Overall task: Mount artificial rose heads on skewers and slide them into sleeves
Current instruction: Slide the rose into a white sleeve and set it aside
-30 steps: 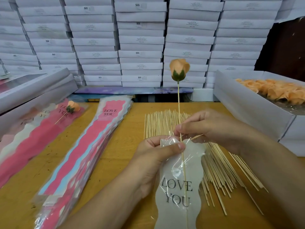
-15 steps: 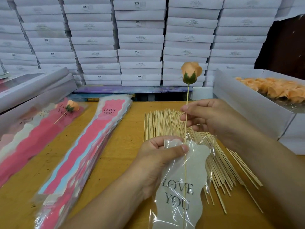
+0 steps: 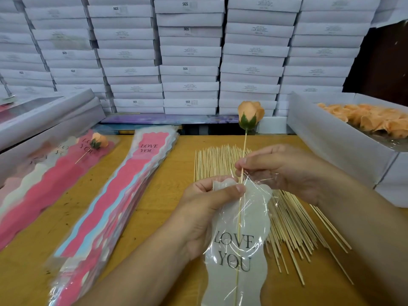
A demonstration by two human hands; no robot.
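Since half a second ago the right hand [image 3: 284, 171] has dropped lower on the skewer [image 3: 239, 208], closer to the sleeve's mouth, and the rose head [image 3: 250, 114] sits lower too. Its fingers pinch the skewer just above the sleeve [image 3: 242, 235], a clear one printed "LOVE YOU"; the stick runs down inside it. The left hand [image 3: 205, 208] grips the sleeve's top edge, thumb pressed against the film. Loose skewers [image 3: 293, 221] lie on the bench [image 3: 154, 195] behind.
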